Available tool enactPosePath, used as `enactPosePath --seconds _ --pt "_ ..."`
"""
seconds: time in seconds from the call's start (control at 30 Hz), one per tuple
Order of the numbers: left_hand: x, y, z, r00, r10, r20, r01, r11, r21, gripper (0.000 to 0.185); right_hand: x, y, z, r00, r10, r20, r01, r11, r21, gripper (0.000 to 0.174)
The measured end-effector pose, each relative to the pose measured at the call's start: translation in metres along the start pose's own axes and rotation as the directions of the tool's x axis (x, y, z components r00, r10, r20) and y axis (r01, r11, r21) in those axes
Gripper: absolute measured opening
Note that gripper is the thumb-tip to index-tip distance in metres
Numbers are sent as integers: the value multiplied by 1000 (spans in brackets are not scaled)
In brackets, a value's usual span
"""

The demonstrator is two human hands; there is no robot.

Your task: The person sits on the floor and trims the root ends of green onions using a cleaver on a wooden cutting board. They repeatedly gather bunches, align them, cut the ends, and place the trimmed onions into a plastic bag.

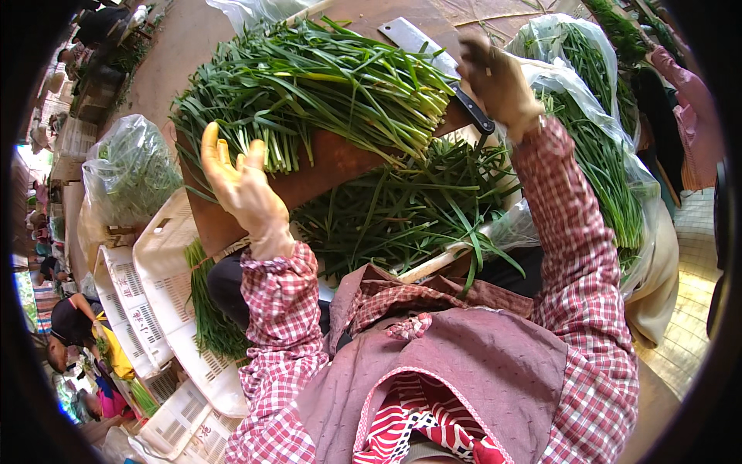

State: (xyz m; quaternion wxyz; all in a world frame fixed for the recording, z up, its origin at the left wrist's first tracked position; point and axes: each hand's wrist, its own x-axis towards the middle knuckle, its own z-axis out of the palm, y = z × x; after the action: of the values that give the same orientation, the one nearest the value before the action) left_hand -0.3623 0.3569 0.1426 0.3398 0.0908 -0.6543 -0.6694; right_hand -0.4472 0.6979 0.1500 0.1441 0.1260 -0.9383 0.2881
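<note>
A large pile of garlic chives (324, 87) lies across a brown board (324, 156), its pale cut ends towards the right. My left hand (243, 180), palm up with fingers spread, is at the pile's lower left side and holds nothing. Blurred, my right hand (495, 81) is raised at the pile's right end, beside a cleaver (417, 43) with a black handle; whether it holds anything cannot be told. The cleaver lies at the board's far right, partly under the leaves. Loose green leaves (400, 214) fill the space below the board, before my lap.
Plastic-wrapped chives (603, 168) stand at the right. At the left are a clear bag of greens (130, 168), white plastic crates (174, 278) and a tied chive bundle (211, 307). Other people sit or bend at the far left; a pink sleeve (684, 87) shows at the right.
</note>
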Motion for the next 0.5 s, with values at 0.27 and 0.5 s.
enactPosePath --seconds 0.27,0.5 --pt "-57 -30 46 417 -2 909 -908 35 417 97 -78 28 29 894 331 303 -98 803 -588 54" --pt "-30 -49 99 115 55 992 -972 -198 124 92 -53 31 33 898 328 294 -157 862 -483 52"
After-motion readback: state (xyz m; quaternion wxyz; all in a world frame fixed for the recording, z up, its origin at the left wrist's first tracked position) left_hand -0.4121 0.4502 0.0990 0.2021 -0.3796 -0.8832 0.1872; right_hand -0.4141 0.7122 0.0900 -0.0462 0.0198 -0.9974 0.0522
